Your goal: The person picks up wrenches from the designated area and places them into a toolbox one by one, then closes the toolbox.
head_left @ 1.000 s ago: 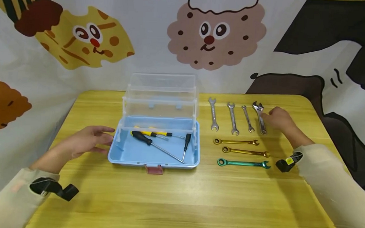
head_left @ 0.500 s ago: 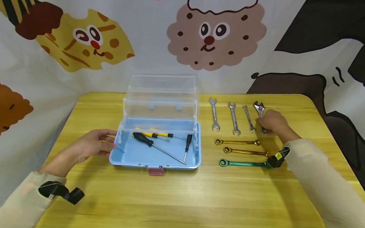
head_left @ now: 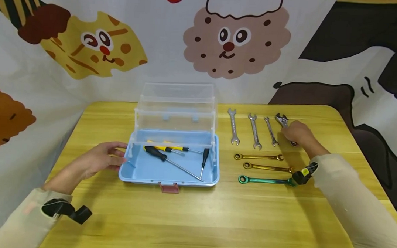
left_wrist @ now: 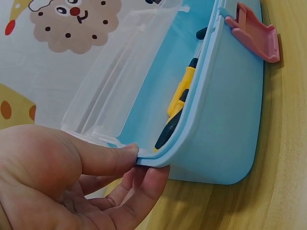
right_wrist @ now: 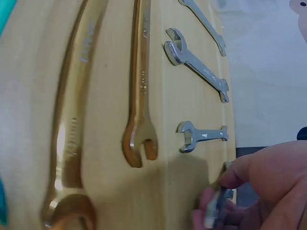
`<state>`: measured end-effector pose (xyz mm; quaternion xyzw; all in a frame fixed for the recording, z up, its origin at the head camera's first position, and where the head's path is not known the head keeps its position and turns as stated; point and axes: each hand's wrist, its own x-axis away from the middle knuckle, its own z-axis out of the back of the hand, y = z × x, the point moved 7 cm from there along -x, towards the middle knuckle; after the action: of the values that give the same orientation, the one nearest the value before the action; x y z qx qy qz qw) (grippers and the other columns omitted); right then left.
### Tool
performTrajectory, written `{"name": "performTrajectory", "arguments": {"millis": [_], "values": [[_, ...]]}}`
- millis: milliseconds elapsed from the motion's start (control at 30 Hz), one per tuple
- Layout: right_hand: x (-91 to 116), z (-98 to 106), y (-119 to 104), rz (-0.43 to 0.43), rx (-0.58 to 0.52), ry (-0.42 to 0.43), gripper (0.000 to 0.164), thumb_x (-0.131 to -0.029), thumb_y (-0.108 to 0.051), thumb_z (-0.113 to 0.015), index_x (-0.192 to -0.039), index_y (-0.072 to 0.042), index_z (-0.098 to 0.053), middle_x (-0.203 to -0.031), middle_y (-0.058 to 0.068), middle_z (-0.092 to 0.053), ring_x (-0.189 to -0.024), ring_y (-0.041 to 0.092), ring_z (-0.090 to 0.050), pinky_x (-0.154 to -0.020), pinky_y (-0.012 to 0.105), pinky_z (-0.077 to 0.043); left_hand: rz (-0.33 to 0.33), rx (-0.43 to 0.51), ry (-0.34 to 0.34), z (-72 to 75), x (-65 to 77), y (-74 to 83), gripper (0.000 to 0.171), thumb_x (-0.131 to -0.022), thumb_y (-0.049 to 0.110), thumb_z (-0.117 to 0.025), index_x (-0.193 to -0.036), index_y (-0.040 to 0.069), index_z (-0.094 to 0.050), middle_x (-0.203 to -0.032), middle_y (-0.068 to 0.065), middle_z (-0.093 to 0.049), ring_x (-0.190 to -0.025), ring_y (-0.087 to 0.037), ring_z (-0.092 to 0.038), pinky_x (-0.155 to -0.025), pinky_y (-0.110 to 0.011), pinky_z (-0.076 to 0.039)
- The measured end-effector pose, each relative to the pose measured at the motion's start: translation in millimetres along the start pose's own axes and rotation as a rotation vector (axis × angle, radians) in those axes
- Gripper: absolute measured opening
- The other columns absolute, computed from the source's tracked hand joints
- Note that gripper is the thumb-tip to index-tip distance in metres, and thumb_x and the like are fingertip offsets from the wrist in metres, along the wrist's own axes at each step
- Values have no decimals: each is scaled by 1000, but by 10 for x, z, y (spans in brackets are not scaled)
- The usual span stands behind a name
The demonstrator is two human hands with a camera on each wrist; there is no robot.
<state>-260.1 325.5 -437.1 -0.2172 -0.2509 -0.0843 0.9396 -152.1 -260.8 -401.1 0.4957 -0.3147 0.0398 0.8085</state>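
Observation:
My left hand (head_left: 100, 158) pinches the left rim of an open light-blue toolbox (left_wrist: 216, 129), thumb on top and fingers beneath the lip. Inside lie a long black-handled screwdriver (head_left: 155, 151), two yellow-and-black screwdrivers (head_left: 176, 146) and a small black one (head_left: 205, 156). At the table's far right, my right hand (head_left: 298, 132) grips a silver adjustable wrench (head_left: 282, 120) by its handle. The wrench head shows past the fingers, and its other end peeks out below the hand. In the right wrist view the wrench (right_wrist: 216, 208) is partly hidden by the thumb.
Three silver open-end wrenches (head_left: 254, 131) stand in a row left of the right hand. Below them lie two gold ratchet wrenches (head_left: 258, 157) and a green one (head_left: 266, 181). The clear lid trays (head_left: 175, 119) rise behind the toolbox; a patterned cloth (head_left: 168, 63) hangs behind the table.
My right hand has closed round the adjustable wrench, whose handle end has swung to the right. My left hand has moved slightly right onto the toolbox rim.

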Motion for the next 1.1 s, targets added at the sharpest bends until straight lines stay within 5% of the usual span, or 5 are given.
{"name": "performTrajectory", "arguments": {"millis": [167, 467, 733, 933, 1100], "values": [[23, 5, 27, 65, -69, 121, 33, -100, -23, -47, -72, -5, -46, -58, 1, -41, -50, 16, -40, -48, 32, -36, 9, 7, -1, 1, 10, -8, 60, -100, 0, -60, -151, -13, -30, -121, -25, -54, -93, -22, -65, -80, -33, -60], [118, 19, 104, 72, -198, 284, 56, -99, -19, -57, -141, 15, -40, -111, 32, -54, -78, 28, -52, -60, 35, -43, 2, 24, -5, 9, 33, -26, 60, -102, 0, -59, -152, -12, -28, -119, -22, -54, -93, -20, -65, -82, -33, -59], [132, 17, 186, 94, -316, 435, 49, -105, -21, -53, -143, 9, -50, -122, 30, -57, -88, 27, -53, -58, 22, -42, -13, 29, -5, 16, 35, -23, 60, -102, 1, -58, -152, -12, -28, -115, -18, -54, -92, -18, -64, -83, -33, -59], [118, -5, 277, 78, -371, 439, 50, -109, -26, -44, -149, 5, -45, -145, 32, -48, -124, 41, -49, -77, 27, -42, -25, 21, -7, 3, 15, -3, 59, -102, 1, -58, -153, -11, -29, -122, -23, -52, -94, -19, -64, -83, -34, -59], [159, 23, 253, 115, -386, 443, 49, -109, -25, -45, -148, 4, -46, -145, 31, -48, -121, 37, -50, -74, 20, -40, -27, 25, -5, 12, 13, -4, 59, -102, 1, -58, -152, -11, -29, -121, -22, -51, -93, -19, -63, -82, -34, -59]]}}
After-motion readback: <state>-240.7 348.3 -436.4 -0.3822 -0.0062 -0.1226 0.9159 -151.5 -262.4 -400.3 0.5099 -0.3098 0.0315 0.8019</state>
